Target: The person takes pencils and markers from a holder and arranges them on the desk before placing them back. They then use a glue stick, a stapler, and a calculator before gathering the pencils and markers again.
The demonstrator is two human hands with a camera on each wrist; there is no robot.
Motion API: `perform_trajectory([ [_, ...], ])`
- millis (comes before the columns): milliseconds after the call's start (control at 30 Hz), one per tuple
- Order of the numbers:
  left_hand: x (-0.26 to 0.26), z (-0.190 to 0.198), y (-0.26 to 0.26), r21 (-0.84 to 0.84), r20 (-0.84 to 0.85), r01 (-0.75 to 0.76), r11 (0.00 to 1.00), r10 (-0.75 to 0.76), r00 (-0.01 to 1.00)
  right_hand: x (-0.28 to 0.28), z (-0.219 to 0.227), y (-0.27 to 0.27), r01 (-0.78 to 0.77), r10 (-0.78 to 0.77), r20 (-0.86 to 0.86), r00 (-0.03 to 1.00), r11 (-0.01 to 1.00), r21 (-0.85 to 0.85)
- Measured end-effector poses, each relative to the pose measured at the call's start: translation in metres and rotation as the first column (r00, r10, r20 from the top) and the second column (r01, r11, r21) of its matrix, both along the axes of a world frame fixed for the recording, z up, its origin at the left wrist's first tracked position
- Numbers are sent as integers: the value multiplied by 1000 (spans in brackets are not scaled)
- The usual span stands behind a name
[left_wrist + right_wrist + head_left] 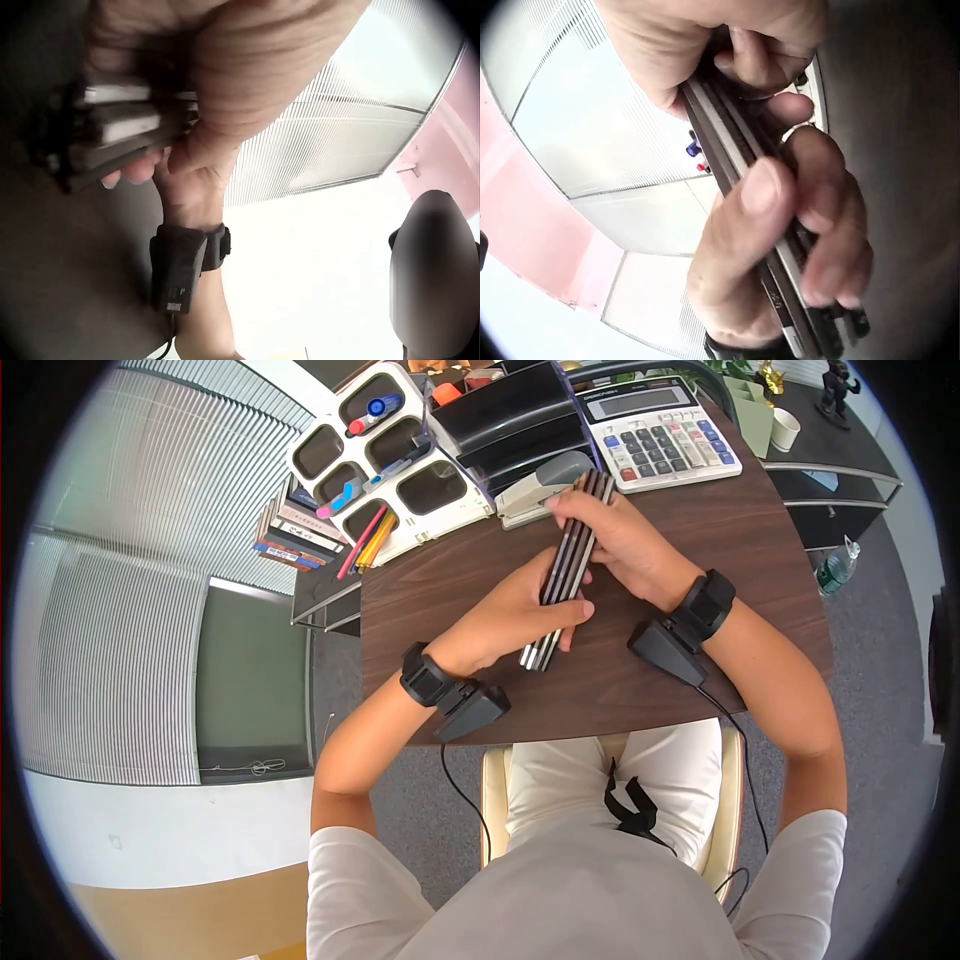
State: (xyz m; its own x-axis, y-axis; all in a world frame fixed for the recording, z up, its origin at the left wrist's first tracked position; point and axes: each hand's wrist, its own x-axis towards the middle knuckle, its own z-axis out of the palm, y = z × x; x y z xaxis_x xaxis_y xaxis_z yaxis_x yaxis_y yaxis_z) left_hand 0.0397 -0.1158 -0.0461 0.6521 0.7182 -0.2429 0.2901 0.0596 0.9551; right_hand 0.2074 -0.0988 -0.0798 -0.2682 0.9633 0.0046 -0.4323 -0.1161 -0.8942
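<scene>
A bundle of dark and silver pencils (568,565) is held aslant over the brown desk (450,690), its lower ends pointing toward the body. My left hand (515,605) grips its lower part, the thumb lying across the front. At the upper end, my right hand (630,540) holds the bundle with thumb and curled fingers. In the right wrist view, the left thumb (754,202) presses along the pencils (720,139) while its fingers wrap the other side. Up close in the left wrist view, the pencil ends (124,124) stick out below the palm, partly in shadow.
A white pen organizer (430,515) with pens and coloured pencils (375,545) stands at the back left. Beside it are a grey and white stapler (545,485) and a calculator (660,445). Cables (725,710) trail from both wrist cameras past the desk's front edge.
</scene>
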Motion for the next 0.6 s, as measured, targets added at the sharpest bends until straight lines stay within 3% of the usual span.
perform_trajectory([
  [67,-6,2,-7,-107,3,-7,994,8,1000,6,3,4,110,-110,1,994,994,-19],
  [133,-18,5,-10,-73,-33,8,997,-11,999,11,-2,12,79,-79,-9,997,997,14],
  [200,-31,6,-16,-142,44,-70,987,77,996,11,3,9,-83,77,111,991,996,45],
  [267,-44,11,-29,-133,62,-135,982,144,988,5,10,0,-98,84,133,988,990,104],
  [333,-62,12,-33,-302,176,-359,883,422,890,4,14,-4,-203,179,245,953,976,78],
  [367,-71,10,-30,-301,168,-361,882,422,891,3,13,-2,-231,200,303,932,970,70],
  [433,-89,3,-25,-393,224,-461,796,569,791,2,11,-3,-253,227,313,922,966,45],
  [600,-103,-3,11,-513,293,-400,760,592,750,0,5,0,-306,286,343,895,952,3],
])
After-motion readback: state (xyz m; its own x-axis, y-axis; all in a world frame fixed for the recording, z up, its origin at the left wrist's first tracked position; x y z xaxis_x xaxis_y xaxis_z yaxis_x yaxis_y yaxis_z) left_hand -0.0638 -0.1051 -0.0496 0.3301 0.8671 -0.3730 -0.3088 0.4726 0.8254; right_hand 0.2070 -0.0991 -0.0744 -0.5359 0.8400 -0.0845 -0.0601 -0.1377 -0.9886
